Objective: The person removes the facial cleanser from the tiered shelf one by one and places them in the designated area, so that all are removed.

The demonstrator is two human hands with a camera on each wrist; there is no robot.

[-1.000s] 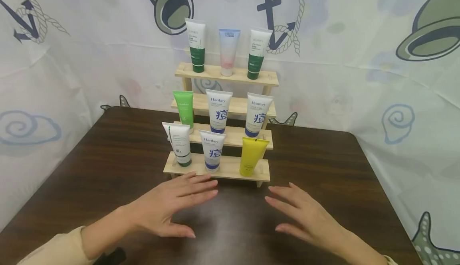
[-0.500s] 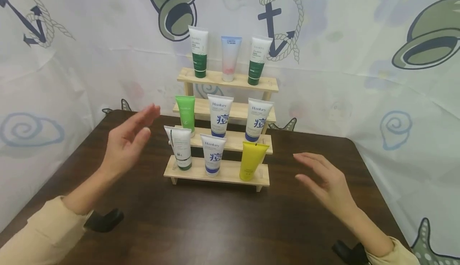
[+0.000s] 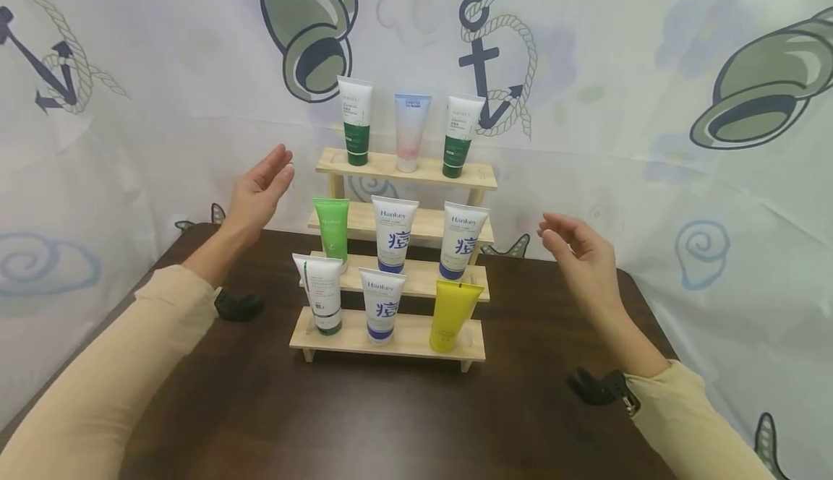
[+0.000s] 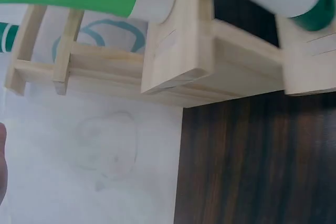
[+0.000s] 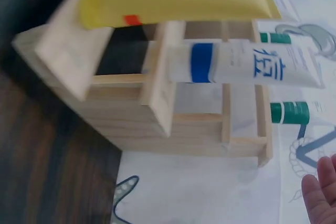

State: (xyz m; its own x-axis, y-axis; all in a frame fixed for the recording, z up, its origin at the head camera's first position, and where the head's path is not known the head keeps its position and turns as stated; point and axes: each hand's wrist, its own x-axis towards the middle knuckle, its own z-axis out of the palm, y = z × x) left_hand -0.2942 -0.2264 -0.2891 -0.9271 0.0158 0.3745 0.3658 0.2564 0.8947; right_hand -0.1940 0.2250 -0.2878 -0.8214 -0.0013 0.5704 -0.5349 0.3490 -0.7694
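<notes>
A tiered wooden rack (image 3: 403, 332) bears several upright tubes. Left of its upper tiers hovers the left hand (image 3: 259, 189), fingers extended together, holding nothing; the green tube (image 3: 333, 228) is near it. To the rack's right the right hand (image 3: 581, 252) is raised, fingers slightly bent and empty, apart from the white-and-blue tube (image 3: 463, 241). On the bottom tier stand a white tube (image 3: 322, 293), another white-and-blue tube (image 3: 382, 305) and a yellow tube (image 3: 453, 315). The top tier holds two white-and-green tubes (image 3: 356, 120) (image 3: 462, 134) around a pink-and-blue tube (image 3: 411, 133).
The dark wooden table (image 3: 364, 422) extends around the rack. Behind it hangs a pale cloth (image 3: 605, 68) printed with shells and anchors. Dark straps circle both wrists, below beige sleeves (image 3: 124, 364).
Both hands have gone from low in front of the rack to raised positions at its two sides, spreading apart. The head view has shifted slightly; the tubes stay on their tiers.
</notes>
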